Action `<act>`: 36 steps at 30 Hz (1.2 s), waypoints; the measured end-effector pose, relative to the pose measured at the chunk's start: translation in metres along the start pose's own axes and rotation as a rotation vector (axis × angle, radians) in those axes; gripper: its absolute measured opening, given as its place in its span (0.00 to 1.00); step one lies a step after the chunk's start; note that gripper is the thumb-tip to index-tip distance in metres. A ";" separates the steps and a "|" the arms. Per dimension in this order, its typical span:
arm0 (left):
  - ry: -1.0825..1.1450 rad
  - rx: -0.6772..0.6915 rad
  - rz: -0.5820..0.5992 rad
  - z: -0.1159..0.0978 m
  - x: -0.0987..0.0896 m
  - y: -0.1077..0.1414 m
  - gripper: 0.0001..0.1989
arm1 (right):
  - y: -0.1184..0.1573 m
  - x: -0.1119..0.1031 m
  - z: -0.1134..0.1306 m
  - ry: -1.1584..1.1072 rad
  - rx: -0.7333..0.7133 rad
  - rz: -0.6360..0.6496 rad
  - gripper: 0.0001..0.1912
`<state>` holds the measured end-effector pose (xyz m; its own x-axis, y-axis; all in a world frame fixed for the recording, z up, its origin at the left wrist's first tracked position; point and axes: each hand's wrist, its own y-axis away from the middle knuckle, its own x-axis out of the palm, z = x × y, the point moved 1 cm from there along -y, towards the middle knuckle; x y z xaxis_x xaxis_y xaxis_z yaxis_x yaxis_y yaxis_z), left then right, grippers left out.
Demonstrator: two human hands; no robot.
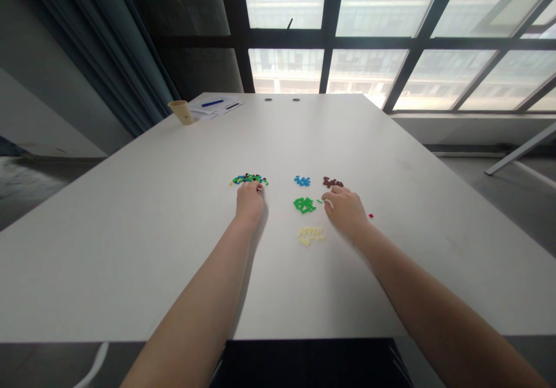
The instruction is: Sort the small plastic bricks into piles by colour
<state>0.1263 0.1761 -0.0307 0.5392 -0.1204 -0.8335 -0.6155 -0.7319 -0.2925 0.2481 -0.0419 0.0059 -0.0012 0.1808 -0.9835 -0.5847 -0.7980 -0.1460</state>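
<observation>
Plastic bricks [310,235] lay sorted in small piles on the matte worktop [130,249], yellow nearest. Your right hand [346,212], fingers together, sat just beside the green pile [304,205]; your left hand [250,201] curled at the mixed heap [249,179]. Neither grip could be told. Fingertip pinches suited such tiny, blocky pieces. The blue pile [302,180] and brown pile [332,182] lay beyond.

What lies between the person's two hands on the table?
The head view shows green plastic bricks between the left hand and right hand, with blue bricks beyond and pale yellow bricks nearer.
</observation>
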 end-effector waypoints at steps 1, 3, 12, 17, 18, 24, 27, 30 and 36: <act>-0.001 0.001 0.003 0.000 0.000 0.000 0.14 | 0.000 0.000 0.000 -0.006 -0.001 0.002 0.14; -0.002 0.005 0.011 0.000 0.000 0.000 0.14 | 0.000 0.000 0.001 -0.009 -0.002 0.013 0.15; -0.012 0.008 0.027 -0.002 -0.003 0.000 0.14 | 0.002 0.000 0.006 0.023 -0.056 0.040 0.16; -0.026 0.006 0.024 -0.003 -0.002 0.000 0.15 | 0.003 -0.003 0.008 0.026 -0.068 0.049 0.16; -0.025 0.005 0.022 -0.003 -0.002 0.000 0.15 | 0.004 -0.003 0.008 0.026 -0.071 0.055 0.16; -0.002 0.021 0.005 -0.001 0.000 0.000 0.14 | 0.004 -0.004 0.010 0.025 -0.074 0.074 0.16; 0.007 0.019 -0.008 0.000 0.000 0.000 0.14 | 0.004 -0.004 0.010 0.016 -0.075 0.083 0.15; 0.011 0.016 -0.006 0.000 0.000 0.000 0.14 | 0.004 -0.005 0.011 0.004 -0.077 0.074 0.16; -0.003 0.015 0.027 -0.002 -0.002 0.000 0.14 | 0.004 -0.004 0.010 0.000 -0.077 0.062 0.16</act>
<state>0.1263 0.1749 -0.0279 0.5208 -0.1382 -0.8424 -0.6381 -0.7185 -0.2766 0.2372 -0.0404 0.0106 -0.0358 0.1293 -0.9910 -0.5193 -0.8496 -0.0921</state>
